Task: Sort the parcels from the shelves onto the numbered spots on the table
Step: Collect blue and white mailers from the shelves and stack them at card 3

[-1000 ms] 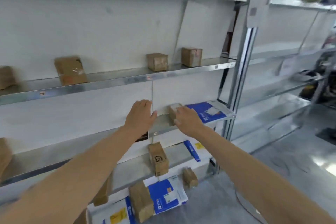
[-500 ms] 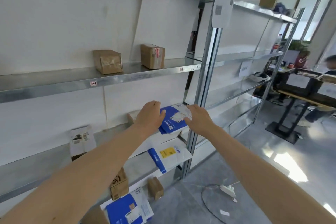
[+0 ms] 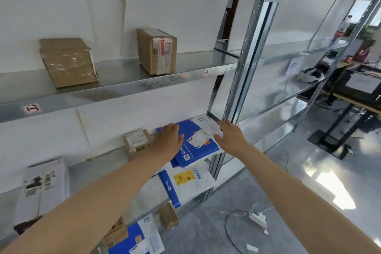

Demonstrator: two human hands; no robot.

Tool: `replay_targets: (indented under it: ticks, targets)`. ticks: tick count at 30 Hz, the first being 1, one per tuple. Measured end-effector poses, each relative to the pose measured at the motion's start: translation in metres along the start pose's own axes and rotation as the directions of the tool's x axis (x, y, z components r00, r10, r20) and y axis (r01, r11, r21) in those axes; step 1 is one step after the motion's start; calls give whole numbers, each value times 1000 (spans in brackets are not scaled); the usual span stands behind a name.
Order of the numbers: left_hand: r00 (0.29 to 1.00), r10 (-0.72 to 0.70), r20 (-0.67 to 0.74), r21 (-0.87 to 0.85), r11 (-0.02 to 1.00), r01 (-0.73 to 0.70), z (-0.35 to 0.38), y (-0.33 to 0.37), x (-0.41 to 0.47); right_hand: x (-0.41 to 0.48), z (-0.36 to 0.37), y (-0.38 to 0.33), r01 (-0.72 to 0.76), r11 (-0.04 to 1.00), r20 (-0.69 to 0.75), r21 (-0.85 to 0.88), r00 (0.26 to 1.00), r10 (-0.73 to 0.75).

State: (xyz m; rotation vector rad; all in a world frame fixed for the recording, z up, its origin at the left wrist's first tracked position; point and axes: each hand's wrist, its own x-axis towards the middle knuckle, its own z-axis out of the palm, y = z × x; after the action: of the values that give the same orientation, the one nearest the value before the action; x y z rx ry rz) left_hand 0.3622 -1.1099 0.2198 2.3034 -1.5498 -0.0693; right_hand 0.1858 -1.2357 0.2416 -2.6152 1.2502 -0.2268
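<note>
Since before, my left hand [image 3: 168,140] and right hand [image 3: 228,138] slid onto the blue mailer [image 3: 193,147], each grip wide; steel shelf [image 3: 105,162], glossy grey floor [image 3: 288,163] lower right.

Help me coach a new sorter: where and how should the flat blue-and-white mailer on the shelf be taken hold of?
Probably by its near long edge, coming from the front. The mailer lies flat and thin, and that edge overhangs the shelf, so fingers can slip under with the thumb on top.

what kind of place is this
Probably a parcel storage or sorting room: galvanised metal shelving holds a taped cardboard box and a blue-and-white courier mailer bearing a shipping label.
</note>
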Motion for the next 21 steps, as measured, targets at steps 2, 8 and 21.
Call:
replay_targets:
  ticks: [2,8,21]
  targets:
    - [1000,2,-1,-8,1000,-2,8,2,14,17,6,14,-7,1000,15,-4,1000,7]
    - [995,-97,-2,-32,995,97,38,-3,61,74,24,48,8,1000,64,21,998,-9]
    - [904,-425,49,-18,904,426,102,-19,160,247,78,104,197,978,317,74,925,-210]
